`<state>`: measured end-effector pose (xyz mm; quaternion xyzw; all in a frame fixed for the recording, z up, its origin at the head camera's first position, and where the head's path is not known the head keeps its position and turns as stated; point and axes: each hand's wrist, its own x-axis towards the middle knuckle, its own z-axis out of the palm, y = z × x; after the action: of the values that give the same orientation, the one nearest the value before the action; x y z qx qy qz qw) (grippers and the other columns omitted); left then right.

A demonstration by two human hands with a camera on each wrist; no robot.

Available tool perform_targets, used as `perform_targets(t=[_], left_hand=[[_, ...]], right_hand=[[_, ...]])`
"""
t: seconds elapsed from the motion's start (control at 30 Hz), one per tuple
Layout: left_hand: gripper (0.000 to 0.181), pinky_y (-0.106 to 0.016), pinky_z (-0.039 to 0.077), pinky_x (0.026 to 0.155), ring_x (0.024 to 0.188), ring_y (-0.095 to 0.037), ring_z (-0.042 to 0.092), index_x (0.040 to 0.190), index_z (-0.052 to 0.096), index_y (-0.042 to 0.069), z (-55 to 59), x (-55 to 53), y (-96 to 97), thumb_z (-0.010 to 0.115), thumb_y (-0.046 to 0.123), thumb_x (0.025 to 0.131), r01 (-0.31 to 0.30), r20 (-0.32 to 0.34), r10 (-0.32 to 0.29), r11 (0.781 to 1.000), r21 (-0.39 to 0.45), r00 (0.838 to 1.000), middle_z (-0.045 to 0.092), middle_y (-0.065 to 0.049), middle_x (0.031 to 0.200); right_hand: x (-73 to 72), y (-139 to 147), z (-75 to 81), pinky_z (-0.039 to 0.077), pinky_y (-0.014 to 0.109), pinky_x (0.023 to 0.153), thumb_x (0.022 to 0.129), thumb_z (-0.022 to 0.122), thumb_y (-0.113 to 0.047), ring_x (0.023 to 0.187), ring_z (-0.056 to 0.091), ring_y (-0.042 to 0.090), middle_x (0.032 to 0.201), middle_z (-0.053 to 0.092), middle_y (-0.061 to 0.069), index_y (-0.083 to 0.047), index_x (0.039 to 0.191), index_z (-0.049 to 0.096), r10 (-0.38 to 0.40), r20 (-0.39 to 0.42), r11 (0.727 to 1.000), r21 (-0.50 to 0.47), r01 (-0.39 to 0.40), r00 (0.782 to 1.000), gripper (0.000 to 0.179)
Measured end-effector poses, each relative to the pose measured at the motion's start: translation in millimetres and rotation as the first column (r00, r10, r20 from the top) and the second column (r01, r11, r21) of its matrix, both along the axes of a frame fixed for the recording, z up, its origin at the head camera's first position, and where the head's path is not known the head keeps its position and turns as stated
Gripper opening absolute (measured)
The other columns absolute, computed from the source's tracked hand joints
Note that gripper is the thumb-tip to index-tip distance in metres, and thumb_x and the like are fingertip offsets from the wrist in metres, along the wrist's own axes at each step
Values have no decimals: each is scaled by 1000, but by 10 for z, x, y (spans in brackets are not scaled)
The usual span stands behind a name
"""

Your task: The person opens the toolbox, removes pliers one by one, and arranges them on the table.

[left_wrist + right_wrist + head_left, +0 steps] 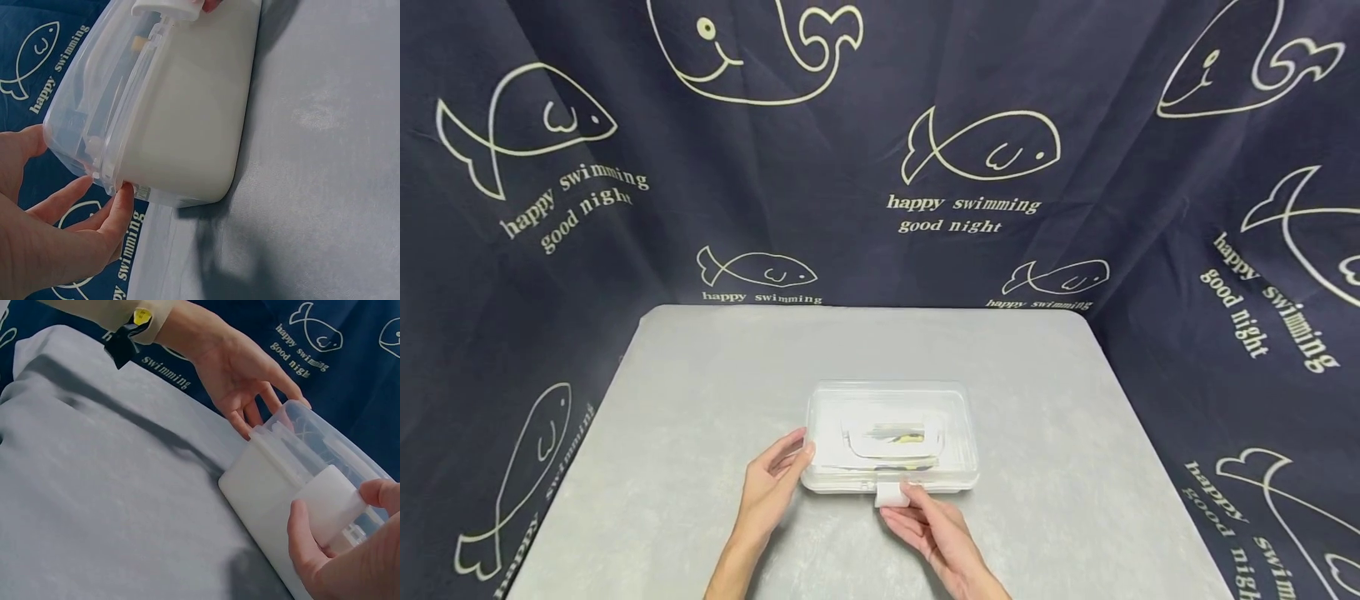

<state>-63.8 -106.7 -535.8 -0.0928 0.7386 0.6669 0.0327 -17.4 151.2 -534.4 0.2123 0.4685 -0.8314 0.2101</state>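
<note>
A plastic storage box (835, 408) with a clear lid and white base rests on the table. Its lid carries a folded clear handle (850, 446). Something yellow and dark (910, 437) shows blurrily through the lid. My left hand (771, 479) holds the box's left end, thumb on the lid and fingers at the rim, as the left wrist view also shows. At the front, my right hand (940, 533) pinches the white latch (334, 503) between thumb and finger. The latch stands out from the box wall in the right wrist view.
The box stands on a table with a grey cover (715, 367). A dark blue curtain (850, 183) with fish drawings and lettering hangs behind the table and along both sides. A yellow and black item (134, 331) is at the left wrist.
</note>
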Motion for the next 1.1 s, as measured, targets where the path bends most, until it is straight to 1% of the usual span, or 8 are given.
perform_targets(t=[0.13, 0.27, 0.47, 0.67, 0.77, 0.83, 0.93, 1.1], left_hand=[[58, -27, 50, 101, 119, -27, 62, 141, 60, 7, -20, -8, 2, 74, 39, 95, -8, -4, 8, 1000, 5, 1000, 62, -16, 137], [58, -26, 50, 100, 119, -27, 63, 141, 60, 7, -28, -11, 8, 74, 40, 95, -12, 1, 12, 1000, 9, 1000, 63, -16, 136], [59, -28, 50, 101, 121, -28, 63, 143, 58, 5, -20, -13, 16, 72, 39, 97, 0, -11, 1, 1000, 23, 1000, 62, -18, 138], [58, -22, 51, 97, 118, -26, 64, 141, 60, 6, -46, -18, 7, 73, 39, 96, -9, -10, 9, 1000, 15, 1000, 63, -16, 136], [58, -21, 51, 96, 117, -25, 64, 140, 60, 6, -61, -18, 7, 73, 41, 95, -12, -3, 12, 1000, 8, 1000, 63, -14, 136], [59, -20, 51, 96, 118, -25, 64, 140, 60, 7, -63, -17, 6, 73, 42, 95, -11, -1, 11, 1000, 7, 1000, 63, -14, 136], [59, -21, 51, 97, 119, -26, 64, 141, 60, 6, -53, -16, 12, 73, 41, 96, -11, -7, 11, 1000, 10, 1000, 63, -15, 137], [59, -24, 50, 100, 121, -27, 63, 142, 59, 5, -35, -14, 26, 73, 39, 96, -18, -13, 18, 1000, 20, 1000, 62, -17, 138]], right_hand=[[24, 13, -22, 55, 35, 94, 101, 67, -22, 102, 73, 27, 109, 72, 24, 11, 124, 57, 30, -29, 999, 16, -29, 999, 42], [30, 25, -50, 55, 34, 93, 101, 64, -20, 103, 73, 26, 112, 71, 24, 11, 125, 57, 55, -35, 998, 36, -54, 998, 40], [18, 40, -96, 55, 34, 93, 100, 67, -21, 102, 73, 26, 108, 73, 19, 10, 124, 56, 63, -23, 997, 35, -62, 998, 41], [3, 47, -138, 55, 33, 94, 101, 66, -22, 105, 73, 26, 115, 71, 23, 12, 125, 56, 75, -42, 996, 43, -73, 996, 43], [-3, 56, -150, 54, 33, 95, 101, 65, -21, 106, 72, 26, 117, 70, 23, 10, 124, 59, 79, -49, 996, 34, -78, 996, 39], [-8, 63, -150, 54, 34, 96, 101, 65, -19, 106, 72, 26, 115, 71, 21, 8, 121, 61, 80, -51, 997, 18, -79, 995, 34], [-20, 81, -154, 54, 35, 97, 101, 67, -18, 107, 72, 25, 115, 72, 18, 7, 119, 62, 90, -53, 996, 10, -89, 995, 31], [-30, 107, -158, 54, 35, 97, 100, 70, -21, 108, 72, 25, 115, 72, 17, 7, 120, 62, 117, -49, 992, 54, -114, 992, 35]])
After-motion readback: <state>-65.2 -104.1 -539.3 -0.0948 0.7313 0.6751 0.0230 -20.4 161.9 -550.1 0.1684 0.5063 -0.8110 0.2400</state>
